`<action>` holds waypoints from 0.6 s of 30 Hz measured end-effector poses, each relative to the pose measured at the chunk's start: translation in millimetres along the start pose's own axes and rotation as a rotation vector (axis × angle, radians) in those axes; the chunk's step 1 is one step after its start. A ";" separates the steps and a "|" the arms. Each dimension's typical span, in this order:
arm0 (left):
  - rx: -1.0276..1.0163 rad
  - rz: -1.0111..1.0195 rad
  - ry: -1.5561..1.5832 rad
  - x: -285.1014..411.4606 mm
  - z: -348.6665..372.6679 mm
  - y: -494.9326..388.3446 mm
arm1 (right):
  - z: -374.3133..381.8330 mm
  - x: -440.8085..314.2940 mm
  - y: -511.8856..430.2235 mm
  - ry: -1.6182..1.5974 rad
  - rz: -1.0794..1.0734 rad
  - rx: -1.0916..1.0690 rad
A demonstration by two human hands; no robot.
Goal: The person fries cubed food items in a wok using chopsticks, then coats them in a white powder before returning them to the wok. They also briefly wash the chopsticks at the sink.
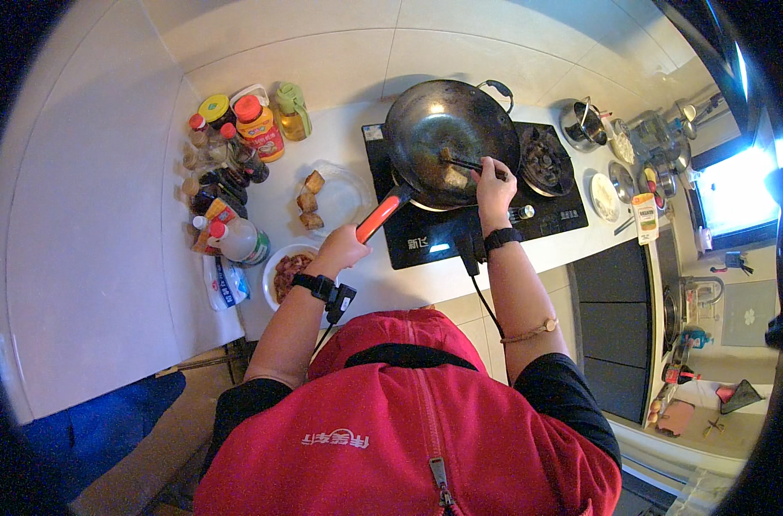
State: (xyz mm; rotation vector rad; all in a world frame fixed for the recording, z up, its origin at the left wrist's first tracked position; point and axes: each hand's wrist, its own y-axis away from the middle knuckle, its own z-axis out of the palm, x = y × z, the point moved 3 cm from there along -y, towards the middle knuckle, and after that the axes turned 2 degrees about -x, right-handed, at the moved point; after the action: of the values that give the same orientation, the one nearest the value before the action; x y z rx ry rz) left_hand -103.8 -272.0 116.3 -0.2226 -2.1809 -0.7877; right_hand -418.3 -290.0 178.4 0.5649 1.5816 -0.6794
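My left hand grips the red-orange handle of a dark wok. The wok is tilted on the black cooktop, its bowl facing me. In my right hand is a pair of dark chopsticks, their tips inside the wok. A small browned piece of food is at those tips, and a paler piece lies just below; whether the tips pinch the first one I cannot tell. Left of the wok, several browned pieces sit on a clear plate.
A white bowl of raw-looking meat stands by my left wrist. Sauce bottles and jars crowd the left wall, with an oil jug behind. Right of the wok are a second burner, a steel pot and a plate of pale food.
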 end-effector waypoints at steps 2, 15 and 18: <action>-0.020 0.004 -0.017 -1.1 0.0 -1.6 | 2.4 -0.8 -0.7 0.029 -0.013 -0.008; -0.013 -0.018 -0.056 -1.2 1.0 -2.5 | -65.1 -11.3 24.7 -0.650 0.278 0.051; 0.020 -0.024 -0.064 0.8 0.2 0.8 | -84.8 1.3 29.4 -0.681 0.390 0.084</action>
State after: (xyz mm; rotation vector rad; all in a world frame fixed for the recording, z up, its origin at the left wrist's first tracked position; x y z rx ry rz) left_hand -104.2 -271.3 117.2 -0.2145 -2.2546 -0.7812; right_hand -457.4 -209.3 179.5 0.6004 0.7827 -0.5588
